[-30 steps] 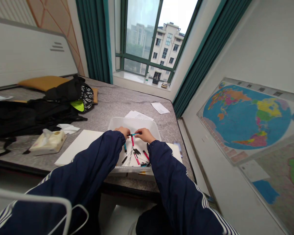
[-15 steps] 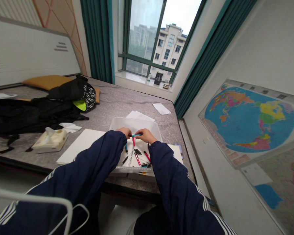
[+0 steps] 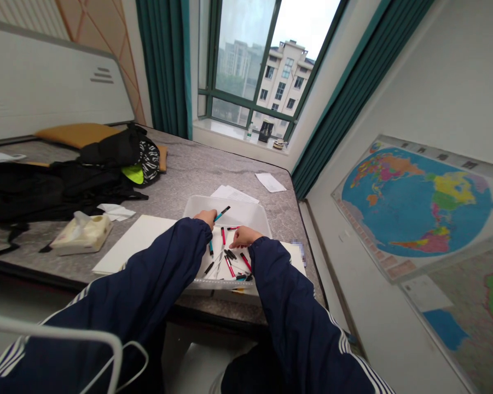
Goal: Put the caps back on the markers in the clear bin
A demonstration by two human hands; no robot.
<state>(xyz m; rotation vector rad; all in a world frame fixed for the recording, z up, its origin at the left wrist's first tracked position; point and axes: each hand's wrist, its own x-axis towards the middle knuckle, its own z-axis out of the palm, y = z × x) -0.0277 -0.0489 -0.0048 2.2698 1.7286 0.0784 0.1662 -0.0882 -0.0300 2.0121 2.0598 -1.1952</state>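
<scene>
My left hand [image 3: 206, 218] is closed around a teal pen [image 3: 222, 214] with a black end, which points up and to the right over the far part of a white plastic bin [image 3: 250, 209]. Inside the bin, my right hand [image 3: 245, 237] is lowered with its fingers drawn together just above some black pen caps [image 3: 230, 254]; whether anything is between the fingertips is hidden. Around it lie several pens, among them a red pen [image 3: 223, 236], another red pen [image 3: 246, 261] and a teal pen [image 3: 210, 248].
The bin stands on a grey marbled surface [image 3: 180, 169]. White boards [image 3: 135, 243] lie to its left, near a tissue box [image 3: 82, 234]. Papers [image 3: 235, 193] lie behind it, and a black bag [image 3: 61, 186] is at far left. A white cable [image 3: 65, 332] crosses the lower left.
Both hands were together on the teal pen. My right hand has let go and moved down toward the black caps; the left keeps the pen, now tilted upward.
</scene>
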